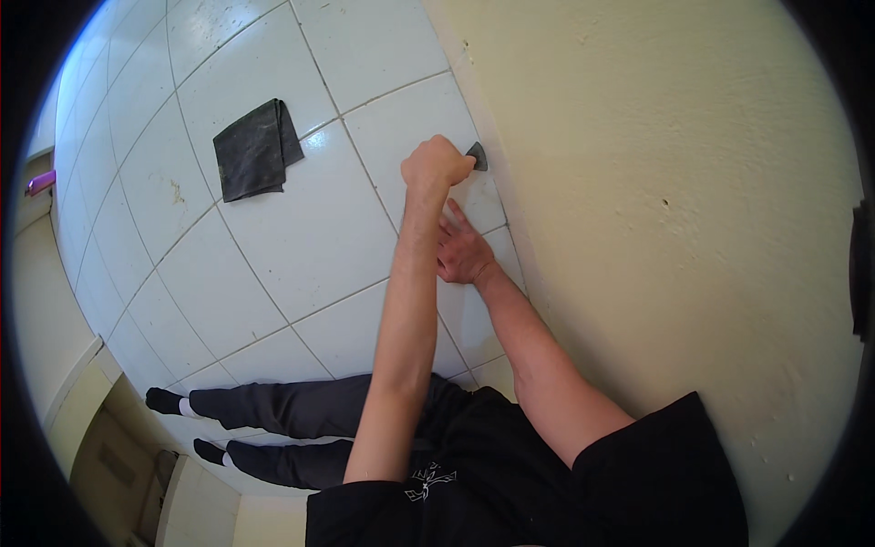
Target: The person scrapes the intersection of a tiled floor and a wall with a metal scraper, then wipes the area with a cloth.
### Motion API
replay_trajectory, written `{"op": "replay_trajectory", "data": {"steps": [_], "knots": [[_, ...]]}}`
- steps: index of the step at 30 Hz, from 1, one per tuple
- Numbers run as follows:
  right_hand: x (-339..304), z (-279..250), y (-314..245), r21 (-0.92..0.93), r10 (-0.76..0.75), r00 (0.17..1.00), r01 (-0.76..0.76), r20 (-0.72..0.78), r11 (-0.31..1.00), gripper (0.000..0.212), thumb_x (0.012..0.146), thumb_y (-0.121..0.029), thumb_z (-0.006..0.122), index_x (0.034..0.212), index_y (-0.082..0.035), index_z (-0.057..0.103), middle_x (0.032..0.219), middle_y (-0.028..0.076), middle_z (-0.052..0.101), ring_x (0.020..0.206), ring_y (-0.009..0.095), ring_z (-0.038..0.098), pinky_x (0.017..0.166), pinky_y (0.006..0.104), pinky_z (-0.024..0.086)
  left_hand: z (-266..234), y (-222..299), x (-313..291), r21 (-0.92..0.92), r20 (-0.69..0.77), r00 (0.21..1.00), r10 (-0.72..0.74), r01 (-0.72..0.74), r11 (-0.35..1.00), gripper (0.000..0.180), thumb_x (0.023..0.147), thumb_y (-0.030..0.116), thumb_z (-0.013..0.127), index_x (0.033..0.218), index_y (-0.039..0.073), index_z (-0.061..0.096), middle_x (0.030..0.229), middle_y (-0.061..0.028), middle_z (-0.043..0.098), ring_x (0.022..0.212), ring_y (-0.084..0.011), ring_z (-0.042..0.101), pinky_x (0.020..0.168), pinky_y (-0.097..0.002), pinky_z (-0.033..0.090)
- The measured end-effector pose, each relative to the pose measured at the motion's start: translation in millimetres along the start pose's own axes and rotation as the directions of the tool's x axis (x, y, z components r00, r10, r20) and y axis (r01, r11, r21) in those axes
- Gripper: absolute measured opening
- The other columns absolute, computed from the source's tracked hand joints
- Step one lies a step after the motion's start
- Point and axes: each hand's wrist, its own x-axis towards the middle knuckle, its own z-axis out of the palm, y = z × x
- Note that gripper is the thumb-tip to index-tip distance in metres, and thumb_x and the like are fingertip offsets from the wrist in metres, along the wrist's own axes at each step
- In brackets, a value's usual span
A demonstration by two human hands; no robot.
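My left hand (pixel 437 162) is closed in a fist. From its right side sticks out a dark grey, flared flat blade (pixel 478 157) like a putty knife's, lying over the white floor tile close to the foot of the wall; the handle is hidden inside my fist. Just below it, my right hand (pixel 465 251) rests on the tiles with fingers spread, partly covered by my left forearm. It shows nothing in its grasp. Farther left, a folded dark grey cloth (pixel 251 157) lies flat on the tiles, apart from both hands.
White tiles (pixel 292 242) with dark grout lines cover the floor, with small specks and a yellowish stain (pixel 177 191). A cream wall (pixel 656 201) runs along the right. My outstretched legs (pixel 283 407) lie at lower left. A purple object (pixel 41 183) stands at the far left.
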Motion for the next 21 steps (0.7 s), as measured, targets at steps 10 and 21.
{"op": "replay_trajectory", "data": {"steps": [10, 21], "knots": [[-2.5, -0.2, 6.4, -0.017, -0.008, 1.0, 0.008, -0.02, 1.0, 0.06, 0.09, -0.03, 0.061, 0.144, -0.007, 0.053, 0.156, 0.011, 0.044, 0.153, 0.029, 0.031, 0.125, 0.0622, 0.023, -22.8, 24.5, -27.9, 0.132, -0.098, 0.991, 0.088, -0.074, 0.988, 0.028, 0.083, 0.035, 0.073, 0.096, 0.011, 0.079, 0.101, -0.0102, 0.079, 0.096, -0.028, 0.075, 0.081, -0.0406, 0.057], [-4.7, -0.1, 14.0, 0.02, 0.023, 1.0, -0.023, -0.018, 1.0, 0.056, 0.09, -0.03, 0.06, 0.142, -0.008, 0.055, 0.156, 0.011, 0.044, 0.153, 0.028, 0.032, 0.126, 0.0617, 0.019, -17.7, 20.6, -28.6, 0.092, -0.186, 0.982, 0.041, -0.024, 0.995, 0.034, 0.087, 0.046, 0.078, 0.095, 0.013, 0.081, 0.095, -0.0098, 0.08, 0.098, -0.0269, 0.075, 0.082, -0.0411, 0.057]]}}
